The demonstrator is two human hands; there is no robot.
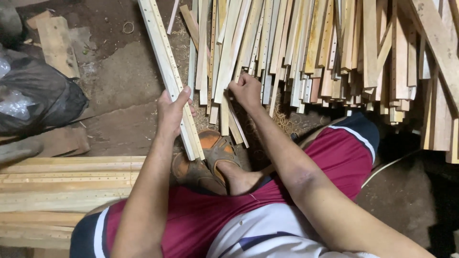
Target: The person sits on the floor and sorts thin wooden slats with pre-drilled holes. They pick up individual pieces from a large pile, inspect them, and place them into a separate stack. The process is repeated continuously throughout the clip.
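Note:
My left hand grips a small bundle of long pale wooden slats that slants from the top of the view down to my sandalled foot. The slats carry rows of small holes. My right hand is closed on the end of one slat in a big loose pile of similar slats spread across the upper right. I sit with knees bent, in red shorts.
A stack of flat slats lies at the lower left. A black plastic bag sits at the left edge, with a short board above it. Dirt floor with shavings lies between.

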